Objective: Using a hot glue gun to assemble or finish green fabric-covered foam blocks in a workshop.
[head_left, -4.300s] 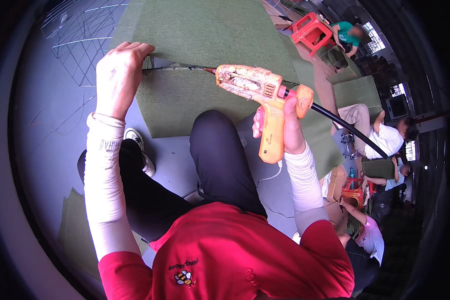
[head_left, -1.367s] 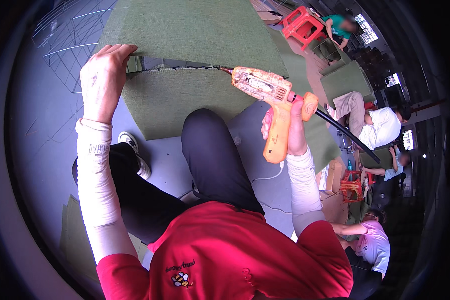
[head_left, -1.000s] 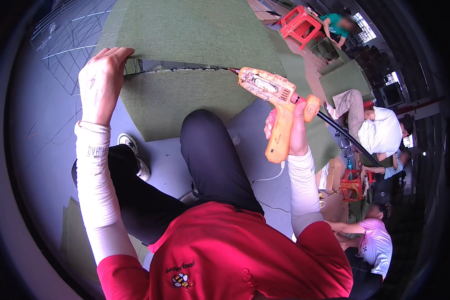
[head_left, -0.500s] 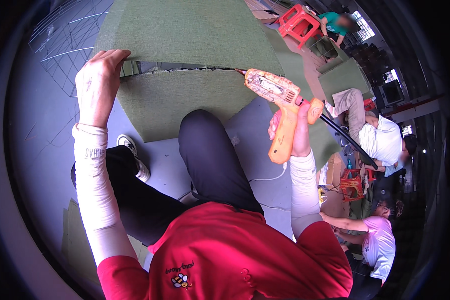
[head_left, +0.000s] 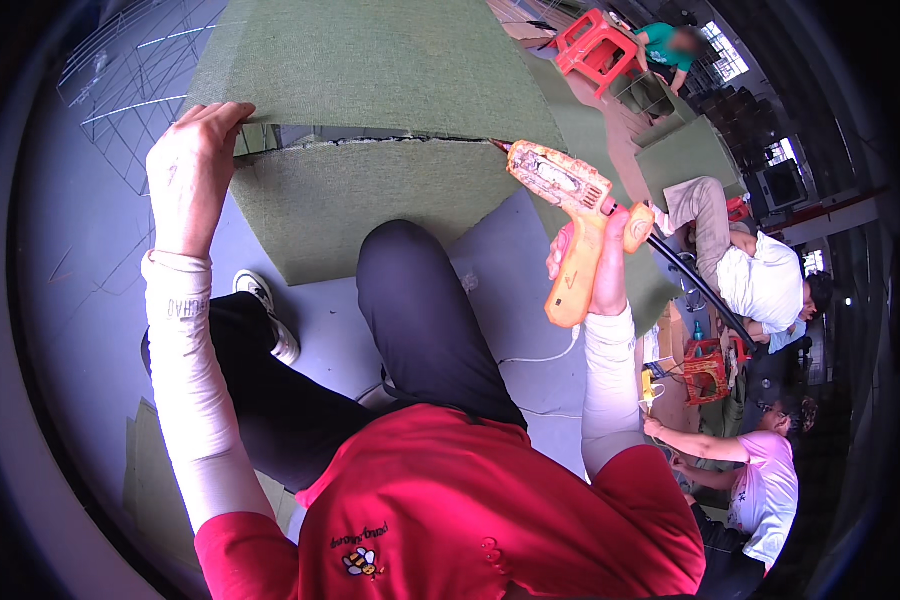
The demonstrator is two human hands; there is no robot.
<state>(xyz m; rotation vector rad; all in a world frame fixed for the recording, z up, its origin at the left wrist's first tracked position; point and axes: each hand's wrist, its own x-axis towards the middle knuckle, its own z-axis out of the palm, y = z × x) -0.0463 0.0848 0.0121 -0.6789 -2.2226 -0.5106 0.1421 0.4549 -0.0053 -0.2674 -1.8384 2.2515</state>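
My right hand [head_left: 604,262] is closed round the handle of an orange, worn glue gun [head_left: 570,215], with a black glue stick [head_left: 700,285] poking out of its back. The nozzle points left and meets the right end of a long gap in a green fabric-covered box [head_left: 370,205]. Above the gap lies a large green fabric panel [head_left: 380,65]. My left hand [head_left: 192,165] pinches that panel's edge at the gap's left end, its fingertips partly hidden. Dark uneven material and metal wire show inside the gap.
Wire frames [head_left: 135,85] stand at the far left. A white cord [head_left: 540,358] runs from the gun across the grey floor. To the right are red stools [head_left: 595,50], more green panels [head_left: 690,160] and several seated people; one in pink [head_left: 765,480] works close to my right arm.
The glue gun in my right hand has shifted a little to the right along the gap. My left hand has moved slightly left, still pinching the panel edge.
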